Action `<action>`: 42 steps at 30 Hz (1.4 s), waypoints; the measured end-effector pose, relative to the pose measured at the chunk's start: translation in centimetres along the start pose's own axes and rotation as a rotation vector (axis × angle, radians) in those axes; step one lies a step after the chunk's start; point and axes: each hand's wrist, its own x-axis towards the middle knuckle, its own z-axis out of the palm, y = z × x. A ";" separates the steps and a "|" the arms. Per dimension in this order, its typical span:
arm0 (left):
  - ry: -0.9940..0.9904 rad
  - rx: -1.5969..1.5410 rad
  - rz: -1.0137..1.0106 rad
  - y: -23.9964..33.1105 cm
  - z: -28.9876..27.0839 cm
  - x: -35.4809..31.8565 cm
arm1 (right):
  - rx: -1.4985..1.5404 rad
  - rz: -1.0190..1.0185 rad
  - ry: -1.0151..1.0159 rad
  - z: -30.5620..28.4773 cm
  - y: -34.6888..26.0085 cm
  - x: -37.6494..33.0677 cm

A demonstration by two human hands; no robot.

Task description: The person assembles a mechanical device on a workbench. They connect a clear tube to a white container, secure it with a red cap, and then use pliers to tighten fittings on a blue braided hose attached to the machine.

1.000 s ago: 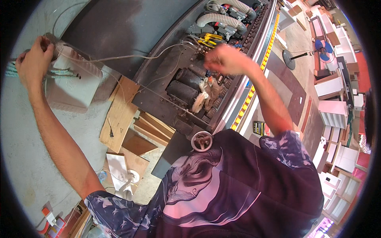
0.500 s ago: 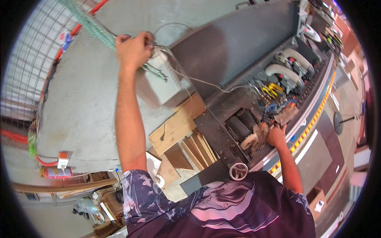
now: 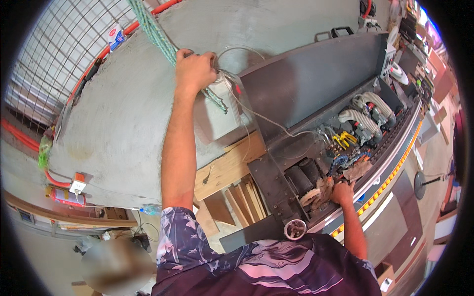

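My left hand [image 3: 196,72] reaches out with its fingers curled closed around a bundle of green-and-white rope [image 3: 155,34]. The rope runs from the wire mesh at the top, and its loose ends [image 3: 217,101] hang out below the palm, over a white box [image 3: 215,118]. A thin clear tube [image 3: 266,117] passes beside this hand to the machine. Inside the open machine, my right hand [image 3: 341,193] is closed beside a dusty brown mechanism [image 3: 323,190] and a ragged brown piece [image 3: 357,170]. Its fingertips are mostly hidden, so what they grip does not show.
The long dark machine has a raised cover [image 3: 316,84], ribbed hoses [image 3: 355,118], yellow-handled pliers [image 3: 345,138], black rollers [image 3: 298,178] and a handwheel [image 3: 295,229]. Wooden boards [image 3: 242,197] lean beside it. A mesh fence [image 3: 54,64] and orange pipe [image 3: 20,134] stand left.
The view has shifted, so the scene sits lower and further right. My left hand stays on the rope and my right hand stays at the dusty mechanism. A blurred round shape has appeared at lower left.
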 end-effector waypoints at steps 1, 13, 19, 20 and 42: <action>0.028 -0.078 0.003 0.2 0.2 0.2 | 0.000 0.006 0.000 0.2 0.1 0.0; -0.018 -0.471 0.071 0.4 -1.4 5.5 | 0.018 0.053 -0.050 -1.7 -0.5 -0.4; -0.311 -0.150 0.080 -1.1 -0.8 4.8 | 0.058 0.067 -0.012 -3.5 -1.8 -1.1; -0.327 -0.025 0.054 -0.4 -0.8 4.2 | 0.048 0.076 -0.002 -3.2 -1.6 -1.1; -0.477 -0.003 0.049 0.5 -0.4 7.4 | 0.042 0.084 0.012 -5.0 -3.0 -2.1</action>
